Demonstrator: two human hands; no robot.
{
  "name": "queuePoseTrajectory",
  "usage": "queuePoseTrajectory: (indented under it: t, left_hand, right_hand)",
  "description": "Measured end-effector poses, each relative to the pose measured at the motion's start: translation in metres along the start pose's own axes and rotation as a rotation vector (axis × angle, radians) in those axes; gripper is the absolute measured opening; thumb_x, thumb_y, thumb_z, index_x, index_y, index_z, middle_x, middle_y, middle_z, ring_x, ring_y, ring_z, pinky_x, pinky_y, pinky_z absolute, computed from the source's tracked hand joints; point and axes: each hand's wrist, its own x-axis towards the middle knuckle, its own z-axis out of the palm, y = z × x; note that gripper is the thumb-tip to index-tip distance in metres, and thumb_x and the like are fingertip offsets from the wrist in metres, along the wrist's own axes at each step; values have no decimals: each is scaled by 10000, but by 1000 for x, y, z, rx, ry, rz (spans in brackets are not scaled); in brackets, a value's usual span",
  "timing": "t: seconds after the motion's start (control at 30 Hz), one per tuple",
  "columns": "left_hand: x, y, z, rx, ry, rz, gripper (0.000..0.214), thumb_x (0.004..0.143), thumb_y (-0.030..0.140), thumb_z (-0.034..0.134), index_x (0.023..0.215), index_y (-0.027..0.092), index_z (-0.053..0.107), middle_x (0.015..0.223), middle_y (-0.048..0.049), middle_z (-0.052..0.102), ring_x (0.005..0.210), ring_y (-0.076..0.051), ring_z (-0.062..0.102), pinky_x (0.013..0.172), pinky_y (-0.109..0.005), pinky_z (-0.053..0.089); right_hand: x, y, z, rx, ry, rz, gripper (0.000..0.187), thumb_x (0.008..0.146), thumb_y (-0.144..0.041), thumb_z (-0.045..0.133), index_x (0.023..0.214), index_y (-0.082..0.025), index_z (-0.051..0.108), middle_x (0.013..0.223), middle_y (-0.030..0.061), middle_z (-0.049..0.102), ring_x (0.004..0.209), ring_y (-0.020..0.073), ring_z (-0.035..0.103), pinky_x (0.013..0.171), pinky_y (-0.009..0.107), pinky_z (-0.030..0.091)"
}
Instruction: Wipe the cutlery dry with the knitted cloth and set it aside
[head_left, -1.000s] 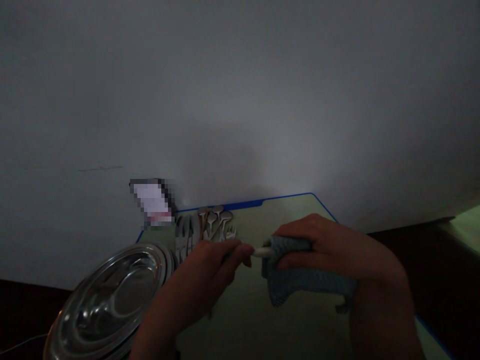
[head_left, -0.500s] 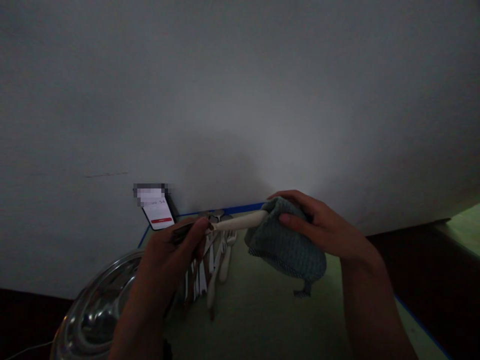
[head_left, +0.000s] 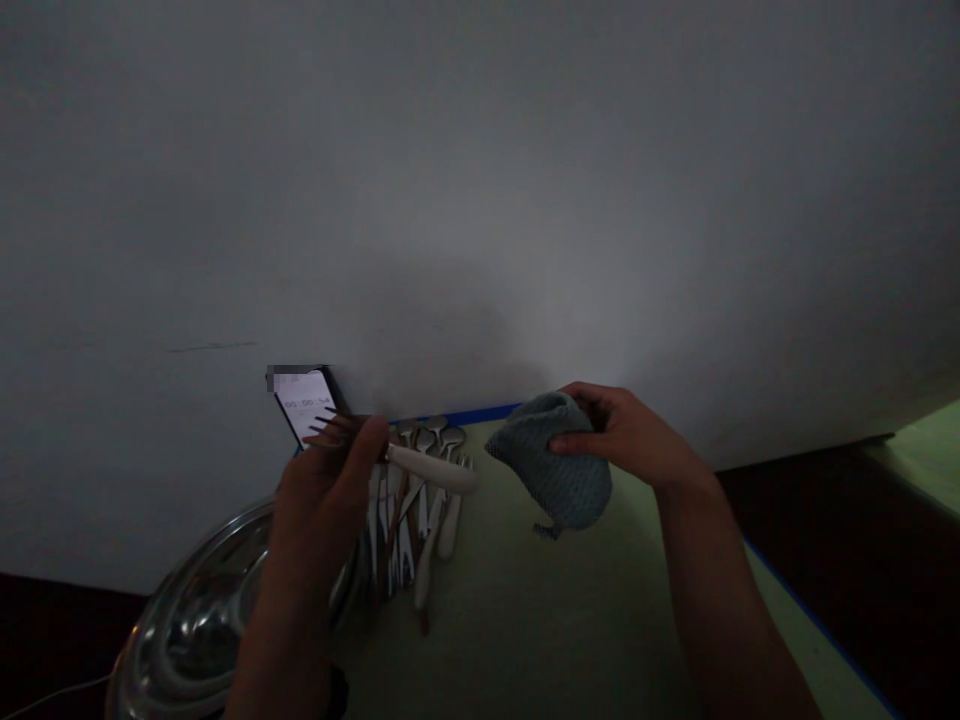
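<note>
Grey wall [head_left: 480, 200]; phone [head_left: 301, 391] at “00:00:54” behind fork [head_left: 412, 462]

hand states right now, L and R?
Left hand: closed, holding a fork with a pale handle.
Right hand: closed, holding a cloth.

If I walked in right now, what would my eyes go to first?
Probably the black phone with its glowing white screen, near the grey wall at the back left. Left of centre, the left hand holds a cream-handled metal fork; right of centre, the right hand holds a blue-green textured cloth. At the lower left, a shiny round metal dish catches the light.
</note>
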Motion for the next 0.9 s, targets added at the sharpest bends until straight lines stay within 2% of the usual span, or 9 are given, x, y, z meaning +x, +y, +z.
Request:
queuePoseTrajectory:
  t: [0.1,0.23,0.3,0.4,0.57,0.8,0.9]
  left_hand:
    - [0,-3,13,-164,-90,-7,223,828,380,497,853,191,614,792,-23,676,819,-203,610,752,-307,447]
    - [-1,-6,29,-268,-246,66,187,889,303,423,868,184,567,851,-35,670,872,-184,610,835,-325,426]
    - [-2,-7,35,-345,-311,77,135,892,258,407,951,196,511,765,-5,646,744,-159,618,724,-297,466]
    - [-5,-5,40,-301,-380,65,174,887,268,407,1001,197,517,692,18,599,609,-137,584,579,-250,461]
    - [-8,5,41,-153,-436,113,176,797,343,557,892,201,601,857,-21,659,796,-185,613,713,-287,472]
    - [-10,12,42,-210,-430,19,155,709,322,654,786,192,618,762,-3,660,730,-179,615,666,-262,478]
    - [-8,8,42,-264,-361,-69,168,672,328,683,720,179,623,678,11,637,667,-169,607,615,-252,474]
  right_hand:
    - [4,2,5,-14,-2,2,288,622,-283,731,864,-207,594,783,-20,631,746,148,594,656,265,459]
    - [9,4,14,-51,-47,7,277,648,-314,714,864,-206,578,779,-25,611,738,139,574,663,261,440]
    - [10,4,18,-27,-127,12,295,660,-309,705,891,-208,551,821,-18,611,771,142,573,683,266,440]
    - [11,6,23,-12,-241,10,326,660,-266,702,911,-208,503,880,-6,595,833,146,563,699,262,430]
    - [13,6,26,-49,-216,67,332,672,-283,686,897,-210,453,854,-7,583,781,134,549,629,244,395]
    - [11,1,32,-36,-188,46,360,667,-293,693,894,-218,424,887,6,583,811,141,561,643,255,427]
    - [8,0,25,-27,-270,13,331,682,-307,683,896,-213,448,894,6,573,857,146,564,661,253,451]
